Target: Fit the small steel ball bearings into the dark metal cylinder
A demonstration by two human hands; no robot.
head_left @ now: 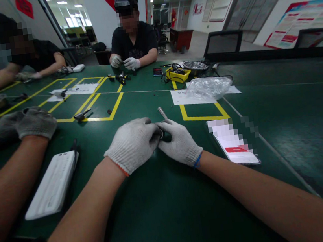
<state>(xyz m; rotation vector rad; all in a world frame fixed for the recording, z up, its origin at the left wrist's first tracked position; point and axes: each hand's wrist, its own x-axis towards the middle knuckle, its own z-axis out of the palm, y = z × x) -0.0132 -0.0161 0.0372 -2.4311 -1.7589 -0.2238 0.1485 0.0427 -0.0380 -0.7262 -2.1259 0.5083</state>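
My left hand (136, 142), in a white knit glove with an orange cuff edge, is closed with its fingertips pinched together. My right hand (178, 141), in a like glove with blue at the cuff, meets it fingertip to fingertip over the green table. A small part with a shiny metal rim (161, 133) shows between the fingertips; most of it is hidden by the gloves. Just beyond my right fingers, a slim silvery metal piece (162, 112) juts up and away. I cannot tell whether it belongs to the pinched part or lies behind the hand.
To the right lies a phone (227, 144), to the left a white power bank (52, 185). A neighbour's gloved hands (35, 123) rest at left. Farther off are a metal part (81, 115), a plastic bag (209, 87) and a yellow tray (177, 75). Two people sit opposite.
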